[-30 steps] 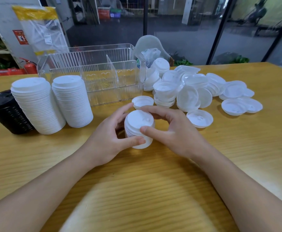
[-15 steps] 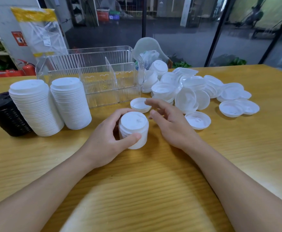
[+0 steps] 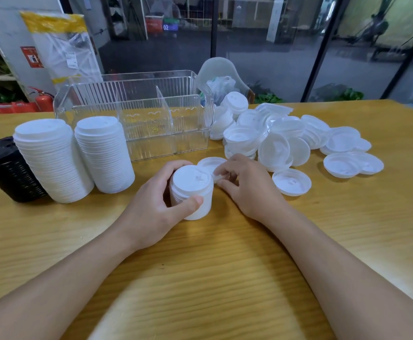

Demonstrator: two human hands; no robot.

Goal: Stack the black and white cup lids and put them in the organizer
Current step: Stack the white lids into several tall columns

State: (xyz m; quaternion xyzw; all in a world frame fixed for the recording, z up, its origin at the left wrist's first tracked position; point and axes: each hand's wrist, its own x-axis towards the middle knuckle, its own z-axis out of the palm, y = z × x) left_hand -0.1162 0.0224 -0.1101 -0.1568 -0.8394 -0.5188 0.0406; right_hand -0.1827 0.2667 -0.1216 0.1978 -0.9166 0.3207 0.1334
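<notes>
Gripping a short stack of white lids (image 3: 191, 192) on the desk (image 3: 200, 278), the left hand (image 3: 151, 212) curls round it; the right hand's (image 3: 247, 190) fingers (image 3: 221, 171) pinch a loose white lid (image 3: 210, 164) beside it. Beyond stands the clear organizer (image 3: 136, 119).

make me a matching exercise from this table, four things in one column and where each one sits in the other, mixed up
Things:
1. black lid stack
2. clear organizer
3. small white lid stack
4. loose white lids

Places:
A. gripped by the left hand
B. far left of the table
C. spread over the right side of the table
D. at the back, behind the two tall white lid stacks

Pairs: 1-B, 2-D, 3-A, 4-C
</notes>
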